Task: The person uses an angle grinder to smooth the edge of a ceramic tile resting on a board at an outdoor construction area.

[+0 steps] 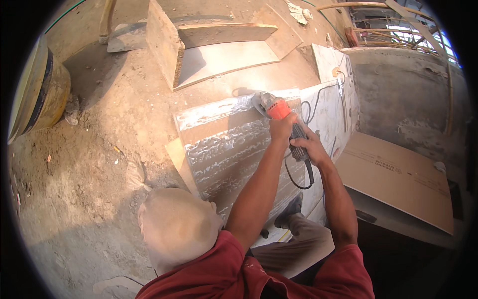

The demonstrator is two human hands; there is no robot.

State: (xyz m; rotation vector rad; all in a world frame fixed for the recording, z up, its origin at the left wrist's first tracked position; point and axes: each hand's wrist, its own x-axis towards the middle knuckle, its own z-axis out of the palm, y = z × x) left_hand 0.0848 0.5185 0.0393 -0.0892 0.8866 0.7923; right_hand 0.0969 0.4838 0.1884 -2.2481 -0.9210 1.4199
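An angle grinder (279,110) with an orange-red body and black rear handle is held between both hands. My left hand (282,127) is closed round the body, just behind the grinder's head. Farther back, my right hand (311,143) grips the black handle, close to where the cord leaves it. The disc and guard (259,103) are at the far edge of a flat panel (234,124) with brown and shiny whitish bands. Whether the disc touches the panel I cannot tell. A dark-shod foot (290,209) rests by the panel's near right side.
Boards form an open frame (224,37) beyond the panel. A yellowish bucket (52,94) stands at the left on dusty ground. A large brown board (398,177) lies at right, below a grey wall (408,94). The black cord (307,112) loops beside the grinder. A pale, dusty rounded shape (181,224) is near my left arm.
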